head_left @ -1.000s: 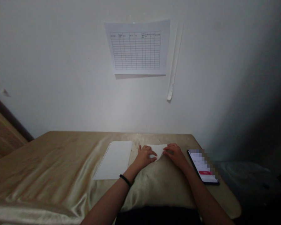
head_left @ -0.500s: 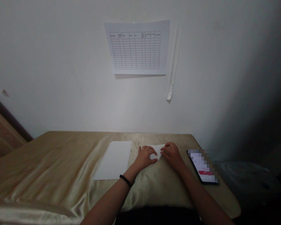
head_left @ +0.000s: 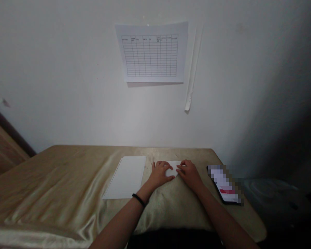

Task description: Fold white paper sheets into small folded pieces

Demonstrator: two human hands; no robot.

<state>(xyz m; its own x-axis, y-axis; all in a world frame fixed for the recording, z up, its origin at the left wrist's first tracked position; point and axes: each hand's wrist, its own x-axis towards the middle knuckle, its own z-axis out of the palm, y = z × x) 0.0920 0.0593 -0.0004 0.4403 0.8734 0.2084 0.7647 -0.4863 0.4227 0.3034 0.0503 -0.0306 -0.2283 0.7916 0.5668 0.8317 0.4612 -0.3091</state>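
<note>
A small piece of white paper [head_left: 174, 168], folded by its look, lies on the cloth-covered table between my two hands. My left hand [head_left: 160, 172] rests on its left side with the fingers curved and spread, thumb at the near edge. On the right edge, my right hand [head_left: 188, 172] has its thumb and fingertips drawn together on the paper. The fingers cover both sides of the paper, so its full outline is hidden. To the left lies a sheet of white loose-leaf paper [head_left: 125, 176] with punched holes along its left edge.
A phone [head_left: 224, 185] with a lit, blurred screen lies near the table's right edge. Shiny gold-brown cloth [head_left: 67, 183] covers the table [head_left: 52, 162], wrinkled at left. On the wall behind hang a printed grid sheet [head_left: 151, 55] and a peeling white strip [head_left: 193, 72].
My right hand has shifted slightly left and pressed lower. The raised right corner of the small paper now lies flatter under its fingers. My left hand has barely moved.
</note>
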